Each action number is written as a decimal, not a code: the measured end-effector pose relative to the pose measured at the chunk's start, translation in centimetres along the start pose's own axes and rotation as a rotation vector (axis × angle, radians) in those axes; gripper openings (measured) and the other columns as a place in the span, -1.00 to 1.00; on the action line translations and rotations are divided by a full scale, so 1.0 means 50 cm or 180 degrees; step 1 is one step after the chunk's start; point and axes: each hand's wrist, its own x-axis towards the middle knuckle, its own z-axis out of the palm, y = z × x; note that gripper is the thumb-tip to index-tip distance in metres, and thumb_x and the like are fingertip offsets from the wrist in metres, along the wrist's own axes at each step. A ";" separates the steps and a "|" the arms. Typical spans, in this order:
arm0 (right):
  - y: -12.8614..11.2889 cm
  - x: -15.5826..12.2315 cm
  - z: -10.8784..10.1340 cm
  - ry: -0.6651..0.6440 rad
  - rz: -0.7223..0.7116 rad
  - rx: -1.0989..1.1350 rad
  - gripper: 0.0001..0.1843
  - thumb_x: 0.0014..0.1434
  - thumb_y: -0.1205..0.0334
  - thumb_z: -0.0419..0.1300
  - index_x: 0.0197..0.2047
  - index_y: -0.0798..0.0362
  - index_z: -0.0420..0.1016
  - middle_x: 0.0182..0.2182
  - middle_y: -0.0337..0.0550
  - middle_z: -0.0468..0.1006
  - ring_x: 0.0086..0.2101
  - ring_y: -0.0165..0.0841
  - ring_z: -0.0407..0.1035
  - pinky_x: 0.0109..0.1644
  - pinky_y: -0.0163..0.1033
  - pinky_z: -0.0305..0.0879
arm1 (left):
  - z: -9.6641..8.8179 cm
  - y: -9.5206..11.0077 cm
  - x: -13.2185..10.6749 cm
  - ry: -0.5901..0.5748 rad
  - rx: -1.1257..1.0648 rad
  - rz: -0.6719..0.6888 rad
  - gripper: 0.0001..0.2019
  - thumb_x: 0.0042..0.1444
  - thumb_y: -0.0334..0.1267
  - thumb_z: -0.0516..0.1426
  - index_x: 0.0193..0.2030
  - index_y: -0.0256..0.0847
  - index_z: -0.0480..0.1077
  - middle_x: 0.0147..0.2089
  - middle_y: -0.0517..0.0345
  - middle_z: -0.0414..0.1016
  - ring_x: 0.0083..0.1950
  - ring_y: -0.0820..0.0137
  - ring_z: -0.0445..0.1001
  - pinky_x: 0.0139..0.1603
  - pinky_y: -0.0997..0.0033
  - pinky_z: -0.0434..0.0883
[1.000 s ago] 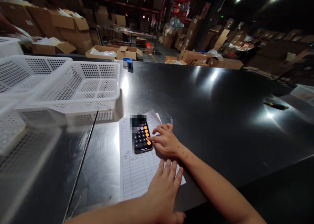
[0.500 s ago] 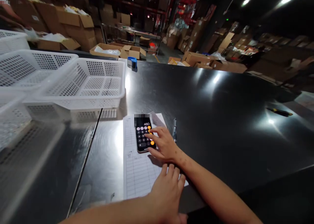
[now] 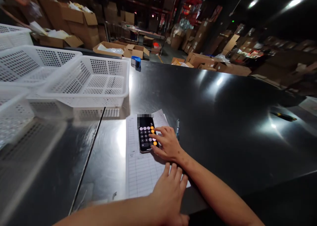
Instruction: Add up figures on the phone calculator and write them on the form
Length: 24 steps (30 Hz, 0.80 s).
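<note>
A smartphone lies on printed paper forms, its screen showing a calculator with a 3 on the display. Over the phone's right side is my right hand, its fingers spread and a fingertip at the keypad. The thumb reaches the phone's lower right edge. My left hand rests flat near the right wrist, on the lower part of the papers, holding nothing. Just right of the papers lies a pen.
White perforated plastic baskets stand on the left of the dark metal table. A blue tape dispenser sits at the far edge. A black and yellow tool lies at right. Cardboard boxes fill the background, where another person's arm shows.
The calculator display has gone from 480 to 3. My right hand's fingers have shifted slightly over the keypad; my left hand stays in place. The view has moved a little.
</note>
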 end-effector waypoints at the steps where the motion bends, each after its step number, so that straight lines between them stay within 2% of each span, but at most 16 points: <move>1: 0.000 0.000 -0.001 0.0012 0.0030 0.0061 -0.60 0.23 0.04 0.18 0.07 0.01 0.52 0.02 -0.05 0.45 -0.02 -0.20 0.27 0.08 -0.01 0.10 | -0.001 0.000 -0.001 0.0020 -0.0041 0.0011 0.00 0.15 0.24 0.11 0.48 -0.51 -0.06 0.49 -0.47 -0.23 0.51 -0.22 -0.29 0.49 -0.20 -0.29; 4: 0.005 -0.003 -0.009 0.0240 0.0084 0.0233 -0.56 0.25 0.04 0.13 0.12 0.06 0.47 -0.04 -0.02 0.44 -0.07 -0.21 0.29 0.01 -0.04 0.14 | -0.004 -0.001 -0.004 -0.0006 -0.0090 0.0012 -0.01 0.15 0.24 0.11 0.48 -0.50 -0.08 0.49 -0.44 -0.25 0.51 -0.21 -0.30 0.50 -0.19 -0.28; 7: 0.015 -0.009 -0.020 0.0413 0.0013 0.0342 -0.68 0.25 0.12 0.13 -0.03 0.07 0.56 -0.19 -0.08 0.47 -0.18 -0.26 0.28 -0.07 -0.08 0.15 | -0.008 0.000 -0.008 -0.0026 -0.0084 -0.0022 -0.01 0.17 0.23 0.10 0.50 -0.47 -0.13 0.50 -0.41 -0.29 0.52 -0.16 -0.32 0.50 -0.19 -0.30; 11: 0.026 -0.014 -0.029 0.0391 -0.0337 0.0387 -0.80 0.23 0.28 0.14 -0.21 0.03 0.62 -0.37 -0.17 0.47 -0.29 -0.33 0.25 -0.12 -0.11 0.13 | -0.009 -0.001 -0.012 0.0014 -0.0173 -0.0071 0.02 0.16 0.24 0.11 0.51 -0.42 -0.20 0.51 -0.36 -0.34 0.52 -0.15 -0.31 0.50 -0.19 -0.27; 17: 0.027 -0.012 -0.025 0.0377 -0.0619 0.0533 -0.79 0.19 0.33 0.16 -0.19 0.04 0.63 -0.40 -0.20 0.45 -0.32 -0.37 0.23 -0.15 -0.14 0.12 | -0.007 -0.004 -0.012 0.0073 -0.0247 -0.0059 0.02 0.15 0.23 0.13 0.51 -0.43 -0.17 0.51 -0.39 -0.27 0.51 -0.16 -0.24 0.49 -0.22 -0.21; 24: 0.031 -0.012 -0.017 0.0254 -0.0639 0.0457 -0.78 0.17 0.32 0.15 -0.24 0.03 0.65 -0.46 -0.21 0.42 -0.35 -0.37 0.20 -0.17 -0.14 0.04 | -0.006 -0.002 -0.011 0.0067 -0.0306 -0.0057 0.03 0.13 0.23 0.14 0.51 -0.40 -0.20 0.51 -0.36 -0.32 0.51 -0.17 -0.27 0.49 -0.23 -0.23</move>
